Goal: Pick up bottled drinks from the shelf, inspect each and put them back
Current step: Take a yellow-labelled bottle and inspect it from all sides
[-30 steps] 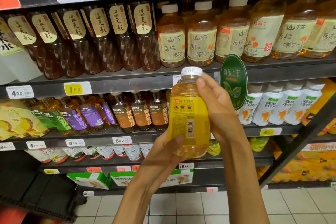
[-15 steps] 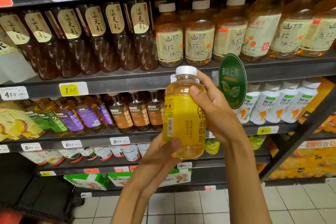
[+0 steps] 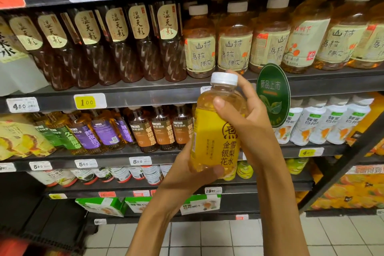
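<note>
Held upright before the dark metal store shelf (image 3: 145,97), a clear plastic bottle of yellow drink with a white cap (image 3: 216,131) faces me label-first, so I can read it. My left hand (image 3: 187,174) cradles its base, thumb curled across the front; my right hand (image 3: 249,122) wraps its shoulder, fingers (image 3: 242,81) curled behind the cap, I judge for turning.

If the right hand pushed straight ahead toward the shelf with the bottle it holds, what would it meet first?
Probably the round green promo sign clipped to the shelf edge, just behind the right hand gripping the yellow-labelled bottle. Depth is unclear.
</note>
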Tool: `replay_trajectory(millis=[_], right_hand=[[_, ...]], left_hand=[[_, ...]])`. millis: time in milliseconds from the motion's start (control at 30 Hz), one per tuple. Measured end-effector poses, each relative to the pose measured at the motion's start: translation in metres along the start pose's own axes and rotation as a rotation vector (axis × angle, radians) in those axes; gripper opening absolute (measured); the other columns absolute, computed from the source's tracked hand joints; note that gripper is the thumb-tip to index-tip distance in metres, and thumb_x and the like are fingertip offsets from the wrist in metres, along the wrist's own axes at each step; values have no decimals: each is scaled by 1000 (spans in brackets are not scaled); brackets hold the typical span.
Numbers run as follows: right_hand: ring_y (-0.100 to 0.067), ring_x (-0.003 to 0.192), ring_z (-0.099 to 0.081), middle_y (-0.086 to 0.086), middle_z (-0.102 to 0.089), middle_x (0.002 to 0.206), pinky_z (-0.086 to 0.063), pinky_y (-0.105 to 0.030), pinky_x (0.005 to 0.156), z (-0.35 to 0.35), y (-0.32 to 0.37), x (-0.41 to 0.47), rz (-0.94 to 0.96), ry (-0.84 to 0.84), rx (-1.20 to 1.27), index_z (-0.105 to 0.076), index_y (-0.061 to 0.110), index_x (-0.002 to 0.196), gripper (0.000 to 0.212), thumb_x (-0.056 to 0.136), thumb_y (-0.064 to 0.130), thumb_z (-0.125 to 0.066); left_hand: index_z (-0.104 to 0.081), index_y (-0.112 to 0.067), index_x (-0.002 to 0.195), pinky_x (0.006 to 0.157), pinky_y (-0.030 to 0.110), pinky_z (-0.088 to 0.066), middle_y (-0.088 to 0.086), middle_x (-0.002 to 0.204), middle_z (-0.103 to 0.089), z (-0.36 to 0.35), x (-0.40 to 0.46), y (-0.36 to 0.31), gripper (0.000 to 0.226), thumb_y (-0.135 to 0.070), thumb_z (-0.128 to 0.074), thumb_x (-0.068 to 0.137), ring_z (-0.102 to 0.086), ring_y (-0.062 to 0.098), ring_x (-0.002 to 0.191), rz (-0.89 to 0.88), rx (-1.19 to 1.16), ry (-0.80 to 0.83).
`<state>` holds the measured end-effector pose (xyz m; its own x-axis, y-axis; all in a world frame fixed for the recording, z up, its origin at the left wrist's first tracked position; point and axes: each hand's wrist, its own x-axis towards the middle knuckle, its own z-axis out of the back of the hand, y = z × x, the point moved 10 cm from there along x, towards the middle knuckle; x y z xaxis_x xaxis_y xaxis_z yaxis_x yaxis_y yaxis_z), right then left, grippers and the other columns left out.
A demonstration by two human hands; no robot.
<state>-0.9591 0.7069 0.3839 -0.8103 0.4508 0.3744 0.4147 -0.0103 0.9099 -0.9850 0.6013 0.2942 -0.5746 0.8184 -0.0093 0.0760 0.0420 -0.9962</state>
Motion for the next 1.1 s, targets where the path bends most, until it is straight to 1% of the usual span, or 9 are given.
replay_trajectory(millis=[133,267,367,567,700,767,900,1000,1100], right_hand=[[-11,102,-67,8,-71,110,-53,-24,81,-7,-3,2,-20,86,27,-51,38,129,59,74,36,-72],[-10,95,-69,5,-71,108,-53,-22,74,-11,-8,2,-71,144,130,-48,32,132,57,78,35,-66],[-8,84,-69,3,-72,101,-53,-21,68,-15,-12,2,-101,145,212,-47,28,133,58,78,32,-65],[-14,96,-66,-3,-69,113,-51,-30,80,-15,-9,2,-65,96,153,-51,36,131,60,74,37,-70],[-18,101,-64,-1,-69,114,-49,-38,87,-12,-1,1,4,56,108,-52,39,128,57,75,36,-71],[-17,105,-65,3,-69,114,-51,-37,89,-12,6,-1,40,63,55,-48,35,133,62,76,33,-72],[-10,99,-68,6,-71,107,-53,-23,82,-19,8,-4,50,42,16,-47,25,136,66,78,19,-76],[-8,96,-69,5,-72,104,-53,-21,80,-23,8,-5,38,38,25,-47,21,137,67,77,15,-76],[-14,105,-66,3,-70,113,-54,-28,86,-26,6,-6,9,79,34,-45,26,138,65,79,26,-74]], left_hand=[[-54,-24,123,82,21,-54,-5,115,-71,9,-6,1,86,-51,-90,49,-67,15,108,-29,-113,-48],[-57,-16,119,88,33,-56,2,111,-73,7,-11,5,95,-55,-92,40,-68,24,105,22,-210,-15],[-66,-19,112,91,38,-55,7,113,-72,1,-15,5,81,-51,-92,42,-68,28,105,39,-298,37],[-74,-26,108,103,54,-42,8,116,-70,-1,-13,8,68,-47,-93,47,-65,32,109,37,-379,68],[-73,-24,109,88,36,-57,4,112,-72,4,-14,2,67,-43,-93,48,-68,23,105,8,-401,55],[-65,-18,117,80,27,-56,4,113,-72,8,-13,-2,80,-46,-92,47,-68,21,104,12,-320,-1],[-50,-14,128,79,26,-55,7,114,-71,11,-12,-2,113,-58,-90,32,-67,24,105,18,-145,-121],[-51,-16,126,77,26,-56,7,114,-71,15,-15,-3,112,-59,-90,31,-68,24,104,-21,-141,-141],[-55,-18,119,73,23,-56,0,104,-74,16,-18,-6,101,-58,-91,33,-71,18,96,-39,-181,-127]])
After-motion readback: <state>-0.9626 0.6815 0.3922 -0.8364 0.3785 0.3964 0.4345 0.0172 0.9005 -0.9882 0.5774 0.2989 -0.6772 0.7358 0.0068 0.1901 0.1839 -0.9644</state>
